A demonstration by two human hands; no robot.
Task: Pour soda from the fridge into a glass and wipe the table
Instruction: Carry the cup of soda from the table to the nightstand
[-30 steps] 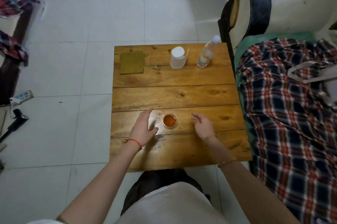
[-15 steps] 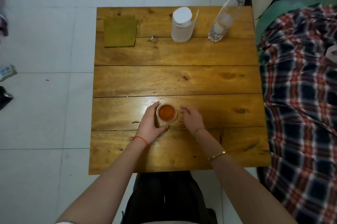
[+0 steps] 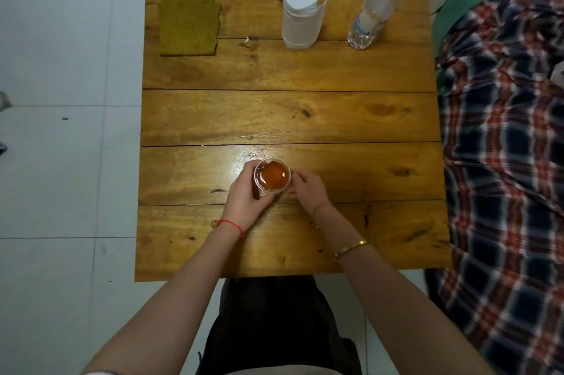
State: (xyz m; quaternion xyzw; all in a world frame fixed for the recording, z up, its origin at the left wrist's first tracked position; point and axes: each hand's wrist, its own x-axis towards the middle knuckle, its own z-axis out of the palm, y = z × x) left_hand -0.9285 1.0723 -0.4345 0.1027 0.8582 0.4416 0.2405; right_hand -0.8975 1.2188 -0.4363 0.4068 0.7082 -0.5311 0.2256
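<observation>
Now your left hand [image 3: 247, 194] curls round the left side of the glass [image 3: 271, 174], and your right hand [image 3: 306, 188] touches its right side with bent fingers; whether those fingers truly grip cannot be told from above. The glass stands upright on the worktop [image 3: 290, 112], on the third plank, and holds amber liquid near the rim. Two hands on a full glass serve to steady it, so judge this a guard against spilling. A glossy patch on the wood just beyond the glass may be wet. The cloth [image 3: 189, 26] lies flat at the far left corner, well apart from the glass, ready for wiping. A white cylinder [image 3: 300, 14] and a clear bottle [image 3: 375, 8] stand along the far edge. Compared with half a second ago, both hands have closed in further; a second ago they lay apart from the glass.
</observation>
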